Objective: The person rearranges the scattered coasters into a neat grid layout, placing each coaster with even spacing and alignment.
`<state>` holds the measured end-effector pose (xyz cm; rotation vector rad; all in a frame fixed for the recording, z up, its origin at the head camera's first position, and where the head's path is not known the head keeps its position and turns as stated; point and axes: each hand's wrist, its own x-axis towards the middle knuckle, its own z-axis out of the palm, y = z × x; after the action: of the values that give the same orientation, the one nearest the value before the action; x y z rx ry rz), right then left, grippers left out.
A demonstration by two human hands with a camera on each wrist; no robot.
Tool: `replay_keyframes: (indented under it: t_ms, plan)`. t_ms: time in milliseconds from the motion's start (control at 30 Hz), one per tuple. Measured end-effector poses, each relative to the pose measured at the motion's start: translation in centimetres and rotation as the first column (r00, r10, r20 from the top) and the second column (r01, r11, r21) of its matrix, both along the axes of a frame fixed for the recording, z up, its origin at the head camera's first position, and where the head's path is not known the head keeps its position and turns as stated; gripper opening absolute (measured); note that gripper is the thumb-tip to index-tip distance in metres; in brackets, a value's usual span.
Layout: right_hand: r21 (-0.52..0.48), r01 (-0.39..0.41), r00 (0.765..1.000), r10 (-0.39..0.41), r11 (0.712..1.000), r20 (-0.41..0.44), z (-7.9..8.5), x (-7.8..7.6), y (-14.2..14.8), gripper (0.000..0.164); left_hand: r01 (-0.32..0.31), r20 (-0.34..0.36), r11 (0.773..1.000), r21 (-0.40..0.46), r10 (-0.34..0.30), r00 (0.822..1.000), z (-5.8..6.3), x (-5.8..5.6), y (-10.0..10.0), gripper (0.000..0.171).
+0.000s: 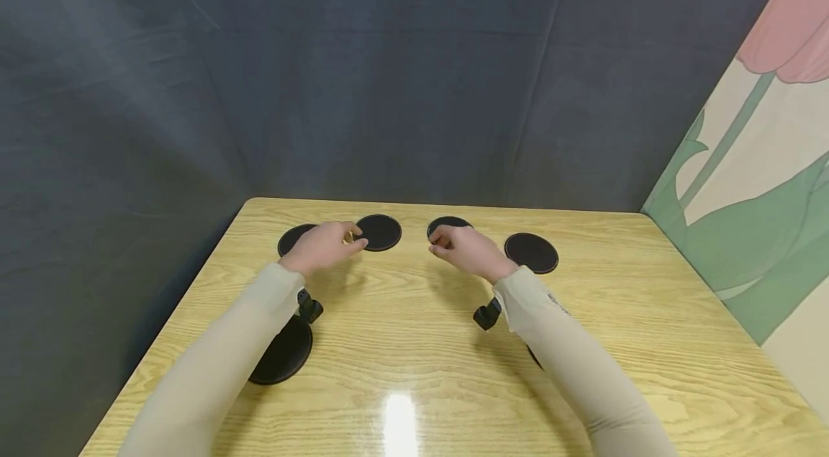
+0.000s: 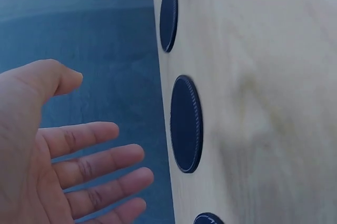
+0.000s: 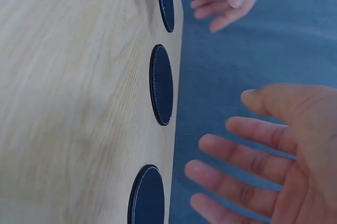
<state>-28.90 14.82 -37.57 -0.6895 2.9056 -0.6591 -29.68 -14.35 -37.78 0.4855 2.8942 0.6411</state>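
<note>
Both hands hover over a wooden table, palms facing inward, holding nothing. My left hand (image 1: 322,247) has its fingers loosely extended beside a round black coaster (image 1: 379,232) near the back edge; another coaster (image 1: 294,237) is partly hidden behind that hand. My right hand (image 1: 471,251) overlaps a third coaster (image 1: 450,222) in the head view, with a further coaster (image 1: 532,252) to its right. In the left wrist view the fingers (image 2: 100,171) are spread and relaxed. The right wrist view shows relaxed, slightly bent fingers (image 3: 242,182) with coasters lying flat beyond them.
A larger-looking black coaster (image 1: 283,353) lies under the left forearm, and the edge of one more (image 1: 535,358) shows beside the right forearm. Dark cloth (image 1: 388,83) hangs behind the light wooden table (image 1: 401,320). A flower-patterned panel (image 1: 764,176) borders the right side.
</note>
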Motion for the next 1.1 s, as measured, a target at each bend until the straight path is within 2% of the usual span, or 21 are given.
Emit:
replay_keyframes:
  t_ms: [167,267,367,500,633,733,833,900,1100]
  plan:
    - [-0.052,0.024,0.998,-0.021,0.998,0.065,0.4,-2.2,-1.6,0.035,-0.03,0.045,0.995,0.097,0.026,0.999,0.4,-2.1,-0.2,0.056]
    - [-0.113,0.057,0.992,-0.044,0.992,0.115,0.2,-3.4,-2.4,0.037,-0.067,0.076,0.986,0.155,0.056,0.996,0.1,-3.3,-0.3,0.059]
    - [-0.213,0.111,0.981,-0.072,0.971,0.182,-0.4,-4.4,-3.1,0.039,-0.1,0.109,0.97,0.223,0.077,0.991,-0.6,-4.2,-0.3,0.06]
    - [-0.379,0.176,0.959,-0.071,0.909,0.275,-1.5,-5.1,-3.9,0.043,-0.149,0.146,0.937,0.316,0.107,0.983,-1.5,-4.8,-0.4,0.059]
    - [-0.525,0.233,0.933,-0.037,0.819,0.357,-2.5,-5.5,-4.8,0.048,-0.203,0.18,0.898,0.39,0.142,0.973,-2.3,-5.2,-0.2,0.06]
    - [-0.599,0.286,0.909,-0.015,0.748,0.416,-3.3,-5.8,-5.4,0.052,-0.237,0.215,0.869,0.435,0.155,0.964,-2.7,-5.2,-0.2,0.061]
    - [-0.641,0.332,0.889,-0.003,0.692,0.457,-3.9,-6.0,-5.8,0.055,-0.26,0.245,0.849,0.46,0.161,0.956,-3.3,-5.4,-0.2,0.061]
    - [-0.656,0.347,0.883,0.003,0.67,0.47,-4.3,-6.0,-6.0,0.057,-0.276,0.263,0.838,0.471,0.165,0.951,-3.8,-5.5,-0.3,0.061]
    - [-0.647,0.366,0.879,-0.02,0.669,0.477,-5.1,-6.1,-6.6,0.06,-0.309,0.303,0.801,0.513,0.167,0.938,-4.6,-5.8,-0.2,0.06]
